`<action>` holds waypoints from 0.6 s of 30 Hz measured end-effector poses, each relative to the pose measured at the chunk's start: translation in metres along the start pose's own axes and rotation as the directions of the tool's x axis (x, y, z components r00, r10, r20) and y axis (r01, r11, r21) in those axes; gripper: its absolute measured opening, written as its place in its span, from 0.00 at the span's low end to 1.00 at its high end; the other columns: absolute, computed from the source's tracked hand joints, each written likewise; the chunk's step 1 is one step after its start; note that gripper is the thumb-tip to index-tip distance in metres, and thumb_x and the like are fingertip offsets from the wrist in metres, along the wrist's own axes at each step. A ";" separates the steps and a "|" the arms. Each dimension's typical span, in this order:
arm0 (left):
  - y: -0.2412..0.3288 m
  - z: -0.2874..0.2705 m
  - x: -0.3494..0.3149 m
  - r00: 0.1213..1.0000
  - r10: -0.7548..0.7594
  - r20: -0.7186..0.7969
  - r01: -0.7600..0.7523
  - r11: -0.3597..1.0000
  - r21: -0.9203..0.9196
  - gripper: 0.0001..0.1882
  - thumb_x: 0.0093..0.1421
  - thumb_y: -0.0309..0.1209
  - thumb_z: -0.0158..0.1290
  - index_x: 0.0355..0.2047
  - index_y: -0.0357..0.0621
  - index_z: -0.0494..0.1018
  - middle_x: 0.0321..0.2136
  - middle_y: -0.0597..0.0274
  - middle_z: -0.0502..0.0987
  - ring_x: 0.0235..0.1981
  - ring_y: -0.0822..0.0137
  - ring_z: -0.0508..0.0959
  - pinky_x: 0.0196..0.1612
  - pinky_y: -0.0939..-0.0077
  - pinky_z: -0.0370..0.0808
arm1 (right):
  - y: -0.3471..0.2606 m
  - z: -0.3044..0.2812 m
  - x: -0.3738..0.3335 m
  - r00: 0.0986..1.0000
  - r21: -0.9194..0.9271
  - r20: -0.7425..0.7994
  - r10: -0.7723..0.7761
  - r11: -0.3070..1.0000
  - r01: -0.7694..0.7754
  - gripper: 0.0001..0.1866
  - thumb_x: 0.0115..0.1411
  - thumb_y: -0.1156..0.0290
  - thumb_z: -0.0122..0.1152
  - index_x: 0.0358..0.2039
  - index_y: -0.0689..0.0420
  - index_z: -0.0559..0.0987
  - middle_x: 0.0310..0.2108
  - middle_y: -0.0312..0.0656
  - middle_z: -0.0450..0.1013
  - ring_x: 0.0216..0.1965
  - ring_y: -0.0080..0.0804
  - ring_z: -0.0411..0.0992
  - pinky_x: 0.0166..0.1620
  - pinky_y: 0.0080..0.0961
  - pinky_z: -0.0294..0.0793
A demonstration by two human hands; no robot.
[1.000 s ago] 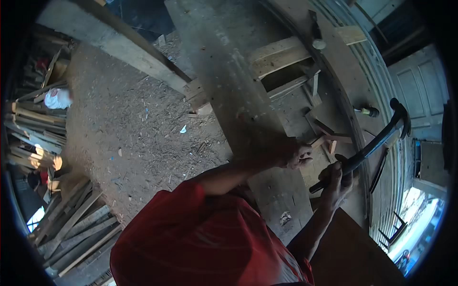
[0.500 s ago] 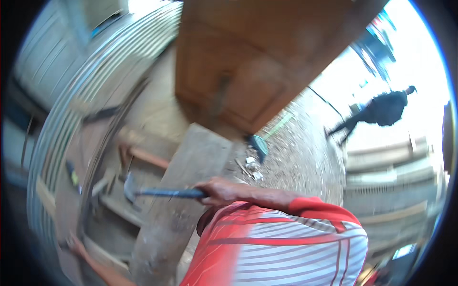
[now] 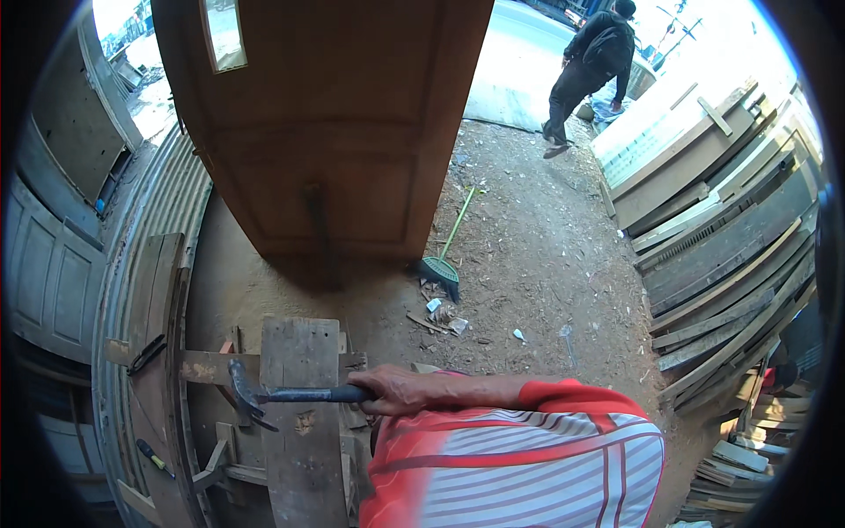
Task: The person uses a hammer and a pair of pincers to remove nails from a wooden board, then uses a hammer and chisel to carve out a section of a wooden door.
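My right hand (image 3: 396, 390) is closed around the dark grip of a claw hammer (image 3: 299, 395). The hammer lies level in the hand, its metal head pointing left, over a worn wooden board (image 3: 300, 352). Whether it touches that board I cannot tell. Left of the hammer is a wooden plank ledge; on it rest a dark slim tool (image 3: 146, 355), perhaps pliers, and a small tool with a yellow-and-black handle (image 3: 155, 458). My left hand is out of the picture.
A brown panelled wooden door (image 3: 334, 189) stands upright ahead. A green broom (image 3: 443, 267) lies among scraps on the dirt floor. Stacked planks (image 3: 731, 255) line the right side, corrugated sheeting (image 3: 132, 290) the left. A person in dark clothes (image 3: 594, 66) is at the far right.
The view has swung round and steadied, so the door now appears upright. My left hand, at the lower left before, has left the picture. The right hand keeps hold of the hammer.
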State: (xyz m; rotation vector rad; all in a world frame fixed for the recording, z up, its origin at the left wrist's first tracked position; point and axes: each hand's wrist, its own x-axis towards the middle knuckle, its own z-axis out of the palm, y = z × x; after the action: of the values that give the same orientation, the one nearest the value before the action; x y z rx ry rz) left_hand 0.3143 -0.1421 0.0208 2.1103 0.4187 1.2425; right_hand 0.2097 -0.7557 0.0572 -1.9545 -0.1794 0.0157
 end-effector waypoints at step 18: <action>0.331 0.061 -0.100 0.747 -0.020 0.664 0.217 0.952 -0.215 0.11 0.65 0.30 0.59 0.46 0.42 0.79 0.37 0.73 0.79 0.22 0.83 0.62 0.23 0.87 0.58 | 0.044 -0.052 -0.079 0.900 0.016 -0.106 0.424 0.905 -0.425 0.16 0.60 0.63 0.63 0.43 0.60 0.76 0.26 0.52 0.77 0.28 0.46 0.77 0.35 0.41 0.76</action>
State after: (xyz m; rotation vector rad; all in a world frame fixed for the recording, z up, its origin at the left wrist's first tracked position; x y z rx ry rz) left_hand 0.3004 -0.4660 0.1559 2.0647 0.0472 0.3830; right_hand 0.1416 -0.8306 0.0313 -1.9621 0.3227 0.1968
